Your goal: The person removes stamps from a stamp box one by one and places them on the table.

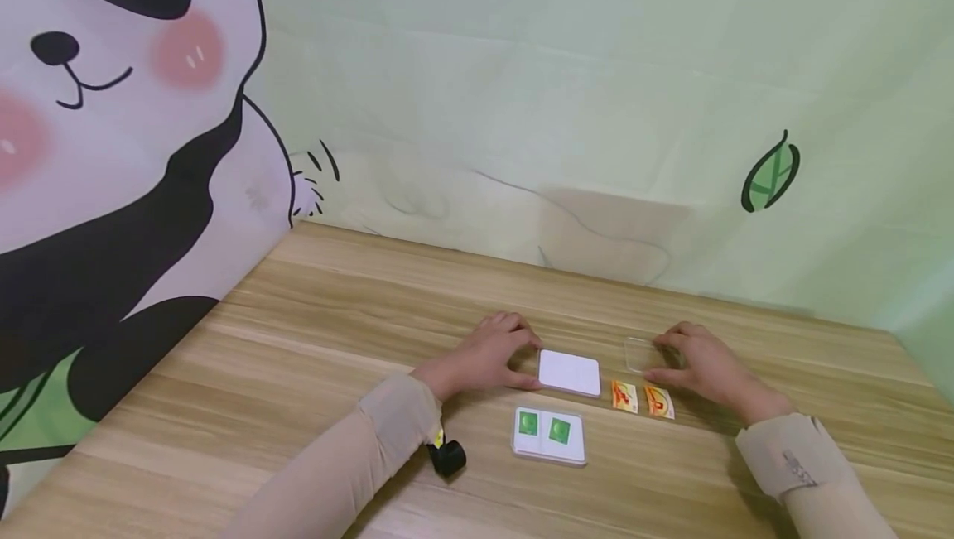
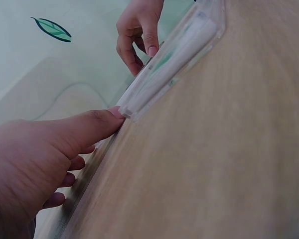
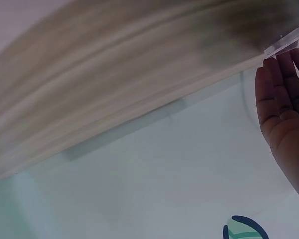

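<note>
My left hand grips the left end of a flat white rectangular case, with its thumb at the near corner and fingertips at the far one. To the right, my right hand holds a clear plastic lid by its right side, between thumb and fingers. In the right wrist view, the fingertips meet the edge of the clear lid. Nearer me lies a clear case with white inside, bearing two green square stickers. Two small orange-and-yellow cards lie between the hands.
A small black object with a yellow mark sits beside the left forearm. The wood-grain table ends at a pale green wall covering at the back. A printed panda fills the left side.
</note>
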{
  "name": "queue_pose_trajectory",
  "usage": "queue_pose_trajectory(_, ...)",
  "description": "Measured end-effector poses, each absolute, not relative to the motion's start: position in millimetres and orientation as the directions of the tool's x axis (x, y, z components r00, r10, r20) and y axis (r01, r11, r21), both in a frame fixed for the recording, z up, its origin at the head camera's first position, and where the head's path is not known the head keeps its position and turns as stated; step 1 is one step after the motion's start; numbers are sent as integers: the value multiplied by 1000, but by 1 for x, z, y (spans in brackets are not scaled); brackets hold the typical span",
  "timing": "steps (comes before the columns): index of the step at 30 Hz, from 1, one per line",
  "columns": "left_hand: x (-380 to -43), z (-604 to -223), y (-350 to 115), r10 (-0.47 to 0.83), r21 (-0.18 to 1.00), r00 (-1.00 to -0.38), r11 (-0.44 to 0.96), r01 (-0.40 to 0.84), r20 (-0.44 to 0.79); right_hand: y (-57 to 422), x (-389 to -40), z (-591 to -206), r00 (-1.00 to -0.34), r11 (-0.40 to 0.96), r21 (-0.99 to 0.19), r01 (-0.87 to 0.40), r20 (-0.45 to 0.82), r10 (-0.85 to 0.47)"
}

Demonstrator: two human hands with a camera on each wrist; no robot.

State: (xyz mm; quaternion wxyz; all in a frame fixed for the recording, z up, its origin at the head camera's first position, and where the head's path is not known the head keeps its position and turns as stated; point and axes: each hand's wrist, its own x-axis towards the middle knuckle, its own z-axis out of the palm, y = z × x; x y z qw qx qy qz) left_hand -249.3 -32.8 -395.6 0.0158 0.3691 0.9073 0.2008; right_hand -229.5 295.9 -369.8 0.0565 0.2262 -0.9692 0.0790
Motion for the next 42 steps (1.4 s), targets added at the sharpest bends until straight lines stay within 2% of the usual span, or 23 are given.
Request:
queue_pose_trajectory(11, -249, -396, -32, 663, 361, -741, 669, 649, 103, 294, -231, -366, -896, 887, -129, -443, 112, -431)
queue_pose_trajectory(42, -249, -396, -31, 660, 365, -745, 674, 643, 94, 294, -232, -370, -910, 895, -169, -412, 118, -397)
